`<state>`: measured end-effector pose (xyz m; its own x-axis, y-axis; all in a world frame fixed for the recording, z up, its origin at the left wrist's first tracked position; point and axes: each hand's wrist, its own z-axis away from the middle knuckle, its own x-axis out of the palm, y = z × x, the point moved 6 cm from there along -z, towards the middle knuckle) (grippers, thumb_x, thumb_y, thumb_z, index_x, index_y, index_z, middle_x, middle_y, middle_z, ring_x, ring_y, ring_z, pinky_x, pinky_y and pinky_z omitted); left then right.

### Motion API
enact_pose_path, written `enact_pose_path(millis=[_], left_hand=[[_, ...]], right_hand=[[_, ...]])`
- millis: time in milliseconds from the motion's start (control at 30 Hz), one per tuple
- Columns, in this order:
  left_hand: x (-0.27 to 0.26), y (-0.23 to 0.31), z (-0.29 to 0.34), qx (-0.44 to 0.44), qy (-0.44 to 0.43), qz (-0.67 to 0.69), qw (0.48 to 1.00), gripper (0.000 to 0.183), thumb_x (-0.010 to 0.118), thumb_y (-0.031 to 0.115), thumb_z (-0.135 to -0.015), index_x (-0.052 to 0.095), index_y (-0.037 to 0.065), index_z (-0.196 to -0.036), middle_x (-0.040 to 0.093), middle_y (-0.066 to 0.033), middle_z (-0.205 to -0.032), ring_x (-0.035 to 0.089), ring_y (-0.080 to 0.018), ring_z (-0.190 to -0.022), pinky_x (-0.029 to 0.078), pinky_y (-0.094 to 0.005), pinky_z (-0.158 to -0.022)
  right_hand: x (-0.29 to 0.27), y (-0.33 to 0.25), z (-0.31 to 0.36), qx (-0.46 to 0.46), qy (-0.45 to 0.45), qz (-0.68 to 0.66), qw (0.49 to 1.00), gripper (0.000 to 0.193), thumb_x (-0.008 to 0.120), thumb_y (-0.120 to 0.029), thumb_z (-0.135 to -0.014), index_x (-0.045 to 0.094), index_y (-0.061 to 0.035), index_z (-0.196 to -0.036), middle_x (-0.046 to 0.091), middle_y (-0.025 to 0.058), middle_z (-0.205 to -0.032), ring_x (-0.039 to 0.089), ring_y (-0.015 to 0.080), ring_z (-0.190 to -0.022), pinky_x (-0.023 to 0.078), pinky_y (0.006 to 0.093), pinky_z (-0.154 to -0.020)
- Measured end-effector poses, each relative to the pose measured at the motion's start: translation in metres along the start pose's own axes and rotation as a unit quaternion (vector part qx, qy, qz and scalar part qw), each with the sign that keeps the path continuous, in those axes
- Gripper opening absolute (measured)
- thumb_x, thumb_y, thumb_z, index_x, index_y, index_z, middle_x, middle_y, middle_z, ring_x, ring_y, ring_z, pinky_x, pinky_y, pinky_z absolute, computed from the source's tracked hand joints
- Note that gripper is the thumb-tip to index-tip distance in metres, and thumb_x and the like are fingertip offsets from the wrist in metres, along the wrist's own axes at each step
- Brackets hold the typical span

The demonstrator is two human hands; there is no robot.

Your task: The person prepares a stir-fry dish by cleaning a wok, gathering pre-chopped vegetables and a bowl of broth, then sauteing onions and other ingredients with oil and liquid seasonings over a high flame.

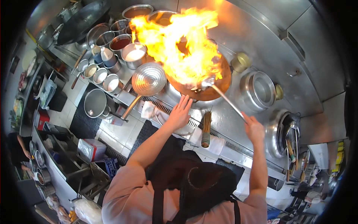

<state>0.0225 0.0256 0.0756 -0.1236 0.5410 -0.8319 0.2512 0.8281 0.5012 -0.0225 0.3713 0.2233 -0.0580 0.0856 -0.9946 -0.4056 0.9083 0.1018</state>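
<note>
Tall orange flames (182,48) rise out of a wok (225,72) on the stove in front of me, hiding most of what is in it. My right hand (255,129) is closed around the handle of a long metal ladle (229,100), whose head reaches into the wok's near side. Held out by the near rim is my left hand (179,114), its fingers stretched and nothing in them; whether they touch the rim I cannot tell. Left of the wok rests a perforated skimmer (149,79). A bamboo brush (206,131) lies on the front ledge between my arms.
Several metal pots of sauces and seasonings, one with a white content (134,55), crowd the left side. Stacked steel pots (263,87) stand at the right, beside a brass-coloured pot (241,62). A folded white cloth (148,109) hangs near the ledge. Another person's hand (27,154) shows far left.
</note>
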Motion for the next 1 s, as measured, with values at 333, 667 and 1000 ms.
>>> enact_pose_path(millis=[333, 667, 1000], left_hand=[[0.009, -0.008, 0.006, -0.019, 0.004, -0.034, 0.999, 0.096, 0.074, 0.012, -0.081, 0.024, 0.003, -0.162, 0.022, -0.0174, -0.169, 0.015, -0.0371, -0.159, 0.045, -0.0499, -0.113], [0.006, -0.012, 0.004, -0.003, -0.037, -0.011, 0.999, 0.094, 0.07, 0.008, -0.081, 0.024, 0.008, -0.163, 0.021, -0.0122, -0.171, 0.015, -0.0328, -0.16, 0.048, -0.0506, -0.111], [0.007, -0.02, 0.007, 0.001, -0.019, -0.011, 1.0, 0.095, 0.072, 0.009, -0.079, 0.026, 0.006, -0.162, 0.023, -0.0142, -0.169, 0.015, -0.0345, -0.16, 0.049, -0.0501, -0.11]], right_hand=[[-0.039, -0.022, 0.004, 0.047, -0.066, -0.057, 0.995, 0.061, 0.077, -0.01, -0.083, 0.065, -0.0235, -0.14, 0.072, 0.0168, -0.103, 0.07, 0.0382, -0.093, 0.056, 0.0491, -0.083], [0.166, -0.079, -0.082, 0.186, 0.073, -0.452, 0.869, 0.056, 0.064, -0.018, -0.101, 0.047, -0.0039, -0.152, 0.064, 0.0074, -0.071, 0.062, 0.0162, -0.053, 0.049, 0.0341, -0.045], [0.134, -0.137, -0.073, 0.113, -0.058, -0.489, 0.863, 0.054, 0.064, -0.018, -0.101, 0.05, -0.0037, -0.151, 0.065, 0.008, -0.073, 0.06, 0.0136, -0.058, 0.048, 0.033, -0.053]])
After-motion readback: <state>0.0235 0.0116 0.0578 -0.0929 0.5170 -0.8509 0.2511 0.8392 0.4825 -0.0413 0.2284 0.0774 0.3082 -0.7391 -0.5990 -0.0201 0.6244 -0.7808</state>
